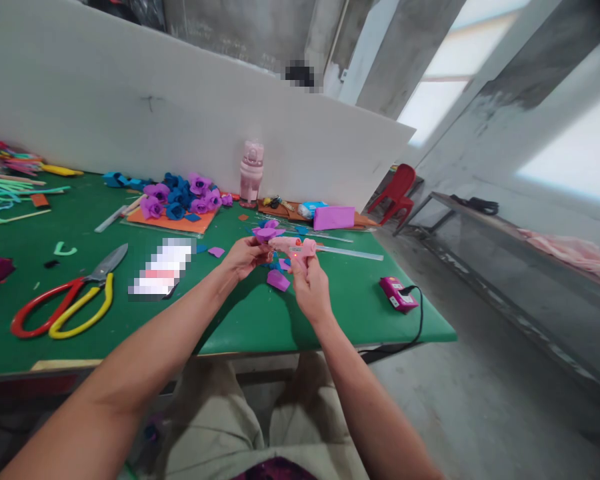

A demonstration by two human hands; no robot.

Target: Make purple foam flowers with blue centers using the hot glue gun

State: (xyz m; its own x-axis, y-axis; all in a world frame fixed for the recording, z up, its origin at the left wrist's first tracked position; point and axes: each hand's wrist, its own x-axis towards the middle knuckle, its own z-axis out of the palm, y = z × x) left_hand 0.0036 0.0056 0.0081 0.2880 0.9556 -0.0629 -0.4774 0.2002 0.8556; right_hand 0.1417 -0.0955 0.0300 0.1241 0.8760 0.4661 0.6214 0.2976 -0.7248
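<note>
My right hand wraps one pink glue gun; my left hand pinches one purple paper flower by its nozzle, above the worktop. I'm probably gluing; the next move calls for steadiness. Beyond, heaped flowers overlap too much to count, beside one bottle.

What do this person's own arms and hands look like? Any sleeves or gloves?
The left hand and right hand are bare, five-fingered human hands without gloves. No sleeve, watch or bracelet shows on the left forearm or right forearm; any ring is too small to tell. Below them show pale khaki trousers.
</note>
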